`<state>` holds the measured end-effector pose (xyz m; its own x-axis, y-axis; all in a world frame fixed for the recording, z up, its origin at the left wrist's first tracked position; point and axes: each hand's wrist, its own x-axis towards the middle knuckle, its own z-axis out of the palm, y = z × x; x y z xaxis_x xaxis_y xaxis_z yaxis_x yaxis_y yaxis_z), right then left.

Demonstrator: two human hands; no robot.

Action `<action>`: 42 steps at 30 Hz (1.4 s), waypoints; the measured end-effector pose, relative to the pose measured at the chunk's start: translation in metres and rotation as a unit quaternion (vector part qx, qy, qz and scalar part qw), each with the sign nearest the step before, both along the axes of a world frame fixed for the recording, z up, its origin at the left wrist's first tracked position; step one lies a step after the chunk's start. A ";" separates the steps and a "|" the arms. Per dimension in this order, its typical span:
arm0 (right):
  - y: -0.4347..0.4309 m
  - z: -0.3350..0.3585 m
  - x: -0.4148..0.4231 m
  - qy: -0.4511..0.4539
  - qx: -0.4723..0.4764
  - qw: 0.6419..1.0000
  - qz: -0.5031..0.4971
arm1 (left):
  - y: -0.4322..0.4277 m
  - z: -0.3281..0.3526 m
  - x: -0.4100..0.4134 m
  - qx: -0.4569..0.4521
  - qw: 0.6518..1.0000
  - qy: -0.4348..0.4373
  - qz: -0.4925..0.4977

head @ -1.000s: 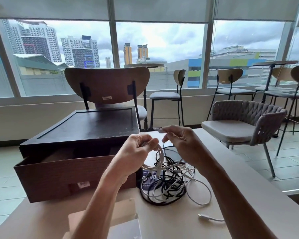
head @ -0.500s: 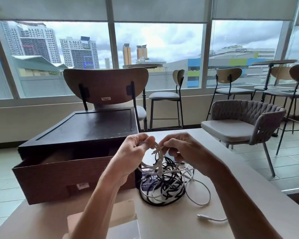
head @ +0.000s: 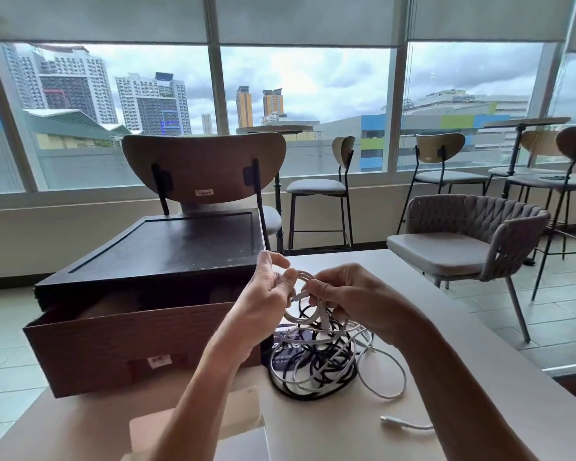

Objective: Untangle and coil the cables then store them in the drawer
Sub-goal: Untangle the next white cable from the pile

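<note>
A small coil of white cable hangs between both hands above the table. My left hand pinches the coil's upper left side, with the index finger and thumb raised. My right hand grips the coil's right side with curled fingers. Below them lies a tangled heap of white and black cables on the table. One white plug end lies loose to the right front. A brown wooden drawer stands pulled open from a dark box at the left.
A tan cardboard piece lies at the near table edge under my left forearm. A dark printed card sits under the heap. A wooden chair stands behind the box, a woven grey chair to the right.
My right hand has come down from above the coil and closed in on its right side. My left hand's fingers have opened slightly at the top. The heap has stayed put.
</note>
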<state>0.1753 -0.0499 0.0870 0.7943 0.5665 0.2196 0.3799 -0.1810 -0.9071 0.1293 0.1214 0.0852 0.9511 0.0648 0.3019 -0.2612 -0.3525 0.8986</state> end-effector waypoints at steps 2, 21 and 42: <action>-0.001 -0.001 0.002 0.012 0.016 1.000 -0.016 | 0.001 0.000 -0.001 0.019 0.999 -0.028 0.007; 0.003 -0.006 0.006 -0.023 0.024 0.997 -0.072 | -0.008 -0.010 -0.004 0.363 0.874 -0.281 0.159; 0.000 -0.018 0.016 -0.006 0.012 0.996 -0.088 | 0.037 0.004 -0.002 0.186 0.907 -0.272 0.261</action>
